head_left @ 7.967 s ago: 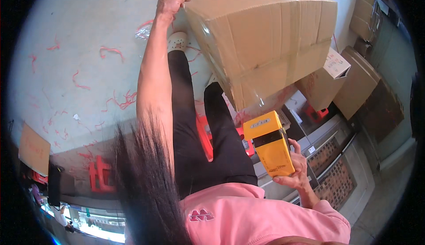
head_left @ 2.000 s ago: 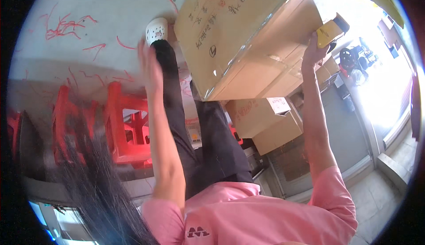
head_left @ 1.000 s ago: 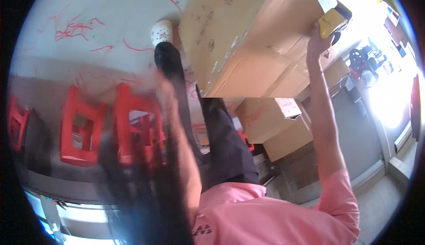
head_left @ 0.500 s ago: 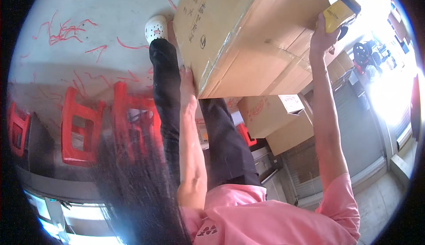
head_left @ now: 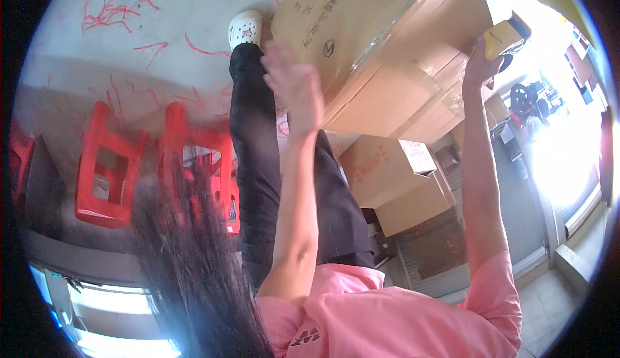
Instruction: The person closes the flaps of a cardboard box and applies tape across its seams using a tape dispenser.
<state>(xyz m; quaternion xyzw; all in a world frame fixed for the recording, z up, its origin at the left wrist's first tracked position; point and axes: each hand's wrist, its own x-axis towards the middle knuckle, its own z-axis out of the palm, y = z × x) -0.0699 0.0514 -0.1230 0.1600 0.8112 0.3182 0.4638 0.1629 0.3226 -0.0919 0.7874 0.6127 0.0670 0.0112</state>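
A large cardboard box (head_left: 413, 86) stands in front of me, with clear tape along its edges and dark handwriting on its left face. My right hand (head_left: 481, 68) is closed around a yellow tape dispenser (head_left: 502, 38) at the box's right edge. Raised at the near left corner, my left hand (head_left: 298, 90) holds nothing. Its fingers are stretched out, a little smeared by motion. Whether it touches the box I cannot tell.
Red stools (head_left: 106, 167) stand to the left. Red strands (head_left: 110, 15) litter the grey floor by my white clog (head_left: 245, 28). Behind the large box is a smaller carton (head_left: 381, 170) with a white label. Dark-wheeled equipment (head_left: 522, 99) stands at the right.
My left hand has come off the box's lower left edge and risen, fingers extended. The right hand still holds the tape dispenser at the right edge. The view has shifted slightly.
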